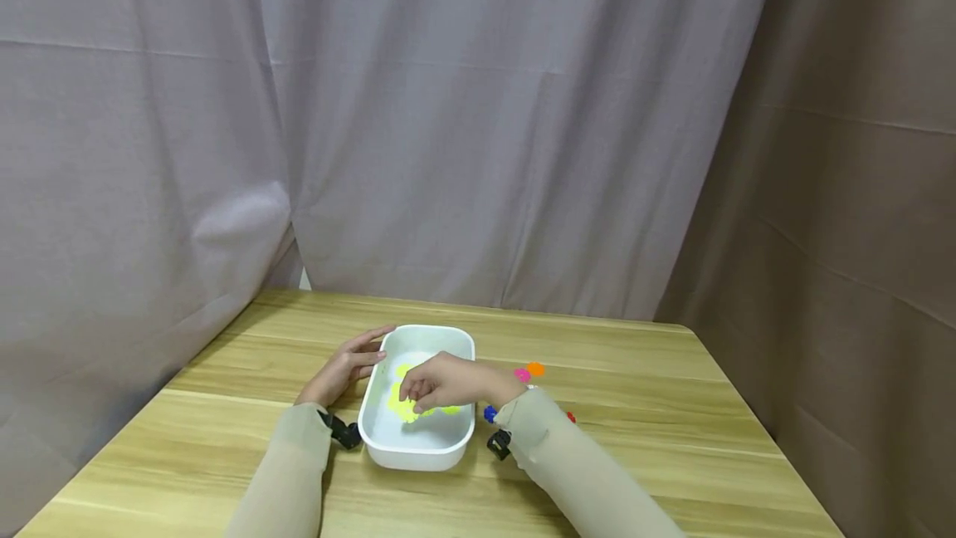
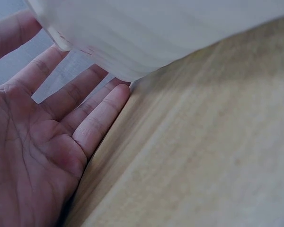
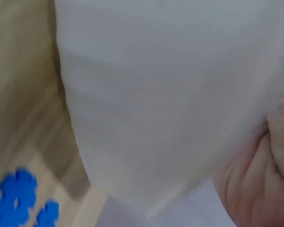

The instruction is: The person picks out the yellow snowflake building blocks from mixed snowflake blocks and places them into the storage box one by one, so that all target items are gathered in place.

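Note:
A white rectangular plastic tub stands on the wooden table, with several bright yellow pieces on its floor. My left hand is at the tub's left side, fingers spread and fairly straight. In the left wrist view, the fingertips of that left hand meet the tub's outer wall. Over the tub's inside, my right hand points down at the yellow pieces with its fingers curled. Only part of the right hand shows past the tub wall in the right wrist view; I cannot tell whether it holds a piece.
Right of the tub lie a pink piece, an orange piece and a red piece, the last partly behind the right sleeve. Blue flower-shaped pieces lie close to the tub. Grey curtains hang behind the table.

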The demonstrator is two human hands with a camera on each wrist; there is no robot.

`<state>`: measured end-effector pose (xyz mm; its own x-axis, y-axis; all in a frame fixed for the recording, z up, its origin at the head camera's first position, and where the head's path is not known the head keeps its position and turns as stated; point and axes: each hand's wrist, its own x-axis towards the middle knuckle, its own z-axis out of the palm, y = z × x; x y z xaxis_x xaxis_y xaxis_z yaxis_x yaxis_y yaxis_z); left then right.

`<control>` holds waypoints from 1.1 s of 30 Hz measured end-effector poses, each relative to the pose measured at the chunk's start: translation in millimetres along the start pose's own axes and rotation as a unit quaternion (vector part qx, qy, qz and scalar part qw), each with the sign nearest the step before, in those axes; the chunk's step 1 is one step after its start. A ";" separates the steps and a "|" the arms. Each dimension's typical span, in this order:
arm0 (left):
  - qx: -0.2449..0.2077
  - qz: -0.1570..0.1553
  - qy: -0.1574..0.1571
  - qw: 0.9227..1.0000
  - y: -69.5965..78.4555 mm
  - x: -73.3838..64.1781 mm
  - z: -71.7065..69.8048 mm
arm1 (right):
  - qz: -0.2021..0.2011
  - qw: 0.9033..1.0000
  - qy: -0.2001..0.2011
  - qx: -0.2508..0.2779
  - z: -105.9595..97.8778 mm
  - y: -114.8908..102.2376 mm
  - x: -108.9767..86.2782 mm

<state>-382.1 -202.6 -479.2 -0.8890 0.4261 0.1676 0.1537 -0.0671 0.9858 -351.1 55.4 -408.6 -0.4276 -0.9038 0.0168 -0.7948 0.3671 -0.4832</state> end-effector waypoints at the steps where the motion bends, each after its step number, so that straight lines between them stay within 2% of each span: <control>1: 0.000 0.002 -0.001 1.000 -0.2 0.0 -0.5 | -0.001 1.000 -0.004 0.002 2.7 0.6 4.3; 5: -0.003 0.001 -0.004 1.000 -0.6 -0.1 -1.1 | -0.006 1.000 -0.013 0.018 12.4 4.4 16.2; 14: 0.000 0.002 0.000 1.000 -2.2 1.9 -2.3 | -0.001 0.999 -0.016 0.046 22.8 9.7 26.0; 24: -0.006 0.003 0.002 1.000 2.0 0.1 -1.1 | 0.009 0.998 -0.023 0.054 25.7 8.4 29.0; 33: -0.004 -0.002 0.003 1.000 0.3 0.1 -1.2 | -0.005 0.999 -0.016 0.051 25.5 6.4 26.5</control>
<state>-382.7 -203.6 -478.9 -0.8919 0.4213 0.1643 0.1469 -0.0736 0.9864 -356.5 28.1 -433.6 -0.4041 -0.9147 -0.0049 -0.7506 0.3347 -0.5697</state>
